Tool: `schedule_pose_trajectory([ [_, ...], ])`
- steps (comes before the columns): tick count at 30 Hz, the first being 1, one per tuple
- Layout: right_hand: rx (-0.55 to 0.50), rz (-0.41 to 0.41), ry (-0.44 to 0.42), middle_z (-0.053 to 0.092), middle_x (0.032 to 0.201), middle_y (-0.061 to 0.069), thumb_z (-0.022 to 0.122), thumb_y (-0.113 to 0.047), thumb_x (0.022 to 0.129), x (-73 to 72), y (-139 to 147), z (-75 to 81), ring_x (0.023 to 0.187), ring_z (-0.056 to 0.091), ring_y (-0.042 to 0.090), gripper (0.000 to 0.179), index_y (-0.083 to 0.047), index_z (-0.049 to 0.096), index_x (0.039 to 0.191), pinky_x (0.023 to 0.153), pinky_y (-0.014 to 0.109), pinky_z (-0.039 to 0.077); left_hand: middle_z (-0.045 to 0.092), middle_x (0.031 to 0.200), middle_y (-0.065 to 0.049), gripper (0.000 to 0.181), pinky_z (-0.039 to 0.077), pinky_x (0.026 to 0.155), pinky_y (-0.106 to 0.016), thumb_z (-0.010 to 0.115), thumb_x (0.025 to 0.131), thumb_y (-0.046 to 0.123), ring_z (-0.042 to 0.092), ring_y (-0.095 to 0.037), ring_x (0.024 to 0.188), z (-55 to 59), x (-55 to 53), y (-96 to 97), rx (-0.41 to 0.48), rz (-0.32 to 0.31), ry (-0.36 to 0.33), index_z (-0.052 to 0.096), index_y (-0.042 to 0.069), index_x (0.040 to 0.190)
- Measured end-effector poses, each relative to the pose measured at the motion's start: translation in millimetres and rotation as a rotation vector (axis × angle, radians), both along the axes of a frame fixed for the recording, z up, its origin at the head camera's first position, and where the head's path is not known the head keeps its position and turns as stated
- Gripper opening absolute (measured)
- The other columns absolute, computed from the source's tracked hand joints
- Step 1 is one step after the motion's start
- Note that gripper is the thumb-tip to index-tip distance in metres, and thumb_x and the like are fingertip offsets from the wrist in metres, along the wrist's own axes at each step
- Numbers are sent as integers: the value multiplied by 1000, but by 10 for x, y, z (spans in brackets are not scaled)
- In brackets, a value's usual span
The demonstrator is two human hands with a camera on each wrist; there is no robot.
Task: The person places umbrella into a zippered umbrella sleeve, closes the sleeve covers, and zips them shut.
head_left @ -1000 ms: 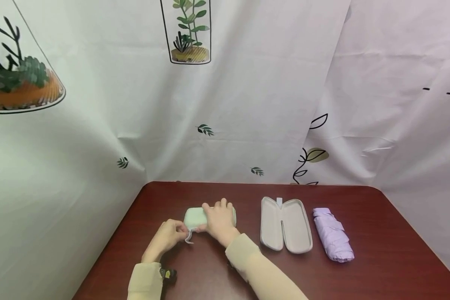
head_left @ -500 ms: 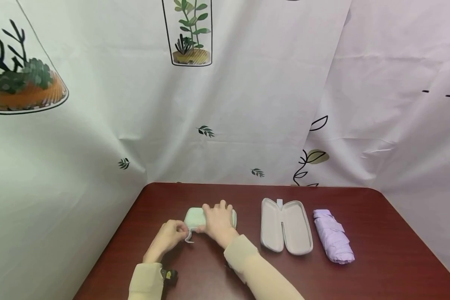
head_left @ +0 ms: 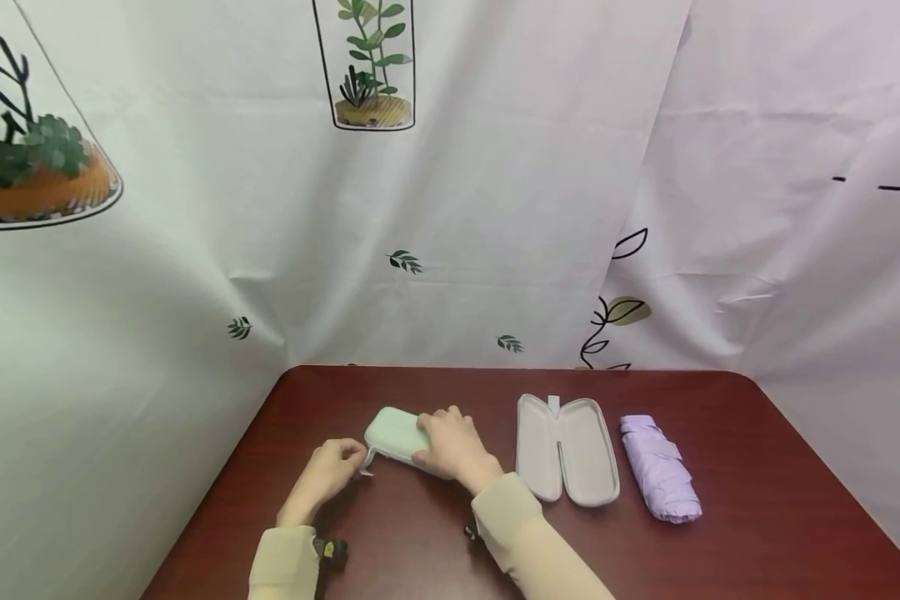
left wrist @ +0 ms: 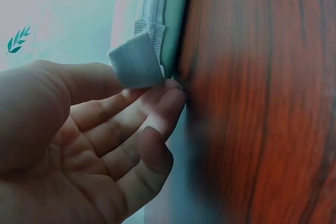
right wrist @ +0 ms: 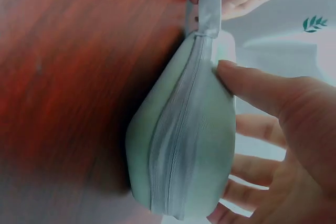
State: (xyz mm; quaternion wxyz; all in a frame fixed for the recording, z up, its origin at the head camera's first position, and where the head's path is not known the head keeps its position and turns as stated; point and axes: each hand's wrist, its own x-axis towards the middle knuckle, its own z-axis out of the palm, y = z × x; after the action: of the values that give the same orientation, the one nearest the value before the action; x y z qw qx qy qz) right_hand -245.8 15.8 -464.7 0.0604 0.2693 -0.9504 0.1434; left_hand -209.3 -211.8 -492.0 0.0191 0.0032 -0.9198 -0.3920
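A pale green zippered case (head_left: pixel 393 429) lies on the table, slightly angled. Its zipper band (right wrist: pixel 181 129) runs along the side. At the case's left end, a grey fabric tab (left wrist: pixel 137 61) sticks out, and my left hand (head_left: pixel 326 472) pinches it between thumb and fingers; the tab partly hides the thumb tip. My right hand (head_left: pixel 456 447) grips the right part of the case. Its thumb (right wrist: pixel 257 85) presses near the zipper side, while the other fingers reach over the opposite side and are partly hidden by the case.
An opened grey case (head_left: pixel 589 454) lies spread on the table to the right of my right hand. Beyond it is a folded lilac umbrella-like bundle (head_left: pixel 660 471). The dark red table (head_left: pixel 412 550) ends at a hanging patterned white cloth (head_left: pixel 457 208).
My right hand has shifted right and toward me, turning the green case so its right end sits nearer. My left hand stays at the left end with the tab.
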Motion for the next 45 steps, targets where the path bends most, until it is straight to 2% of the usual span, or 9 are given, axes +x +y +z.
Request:
schedule_pose_trajectory([
  [6, -42, -22, -17, 64, 102, 8, 75, -37, 83, 98, -12, -12, 91, 56, 26, 46, -11, 68, 120, 76, 41, 46, 67, 78, -1, 14, 46, 63, -33, 60, 95, 11, 61, -14, 67, -15, 25, -69, 26, 37, -20, 70, 4, 101],
  [14, -116, -45, -43, 56, 97, 13, 70, -33, 87, 270, -34, -34, 85, 56, 26, 43, -6, 66, 120, 72, 38, 48, 66, 82, -4, 26, 48, 64, -35, 59, 98, 18, 63, -16, 68, -22, 36, -115, 59, 74, -23, 62, 0, 115],
  [20, -150, -60, -39, 52, 97, 15, 67, -33, 88, 334, -63, -99, 75, 58, 26, 44, -4, 64, 121, 69, 37, 49, 66, 80, -4, 23, 49, 63, -35, 58, 98, 15, 64, -17, 69, -16, 54, -126, 46, 58, -30, 63, -1, 113],
  [26, -163, -75, -34, 52, 104, 19, 66, -34, 90, 380, -69, -126, 78, 61, 28, 52, -1, 59, 130, 72, 38, 51, 66, 80, -4, 20, 49, 66, -35, 58, 97, 15, 64, -17, 70, -11, 33, -102, 40, 43, -48, 64, 1, 111],
  [30, -180, -70, -39, 52, 103, 18, 66, -34, 91, 393, -51, -131, 77, 61, 27, 54, -1, 56, 132, 71, 38, 51, 66, 81, -4, 21, 49, 68, -37, 58, 97, 15, 64, -17, 71, 31, 17, -68, 29, 34, -44, 64, 1, 112],
  [37, -211, -46, -51, 53, 97, 12, 66, -35, 91, 402, 54, -7, 70, 57, 22, 47, -5, 60, 126, 65, 37, 49, 68, 89, -7, 27, 49, 69, -39, 60, 97, 18, 64, -17, 72, 138, 23, 7, 3, 25, -36, 63, 1, 118],
  [45, -278, -80, -130, 56, 112, 12, 63, -36, 93, 393, 317, 229, 90, 61, 26, 51, -7, 57, 134, 80, 44, 49, 69, 98, -8, 28, 51, 69, -39, 60, 97, 20, 66, -19, 76, 235, 10, 110, 12, 2, -22, 64, 2, 119],
])
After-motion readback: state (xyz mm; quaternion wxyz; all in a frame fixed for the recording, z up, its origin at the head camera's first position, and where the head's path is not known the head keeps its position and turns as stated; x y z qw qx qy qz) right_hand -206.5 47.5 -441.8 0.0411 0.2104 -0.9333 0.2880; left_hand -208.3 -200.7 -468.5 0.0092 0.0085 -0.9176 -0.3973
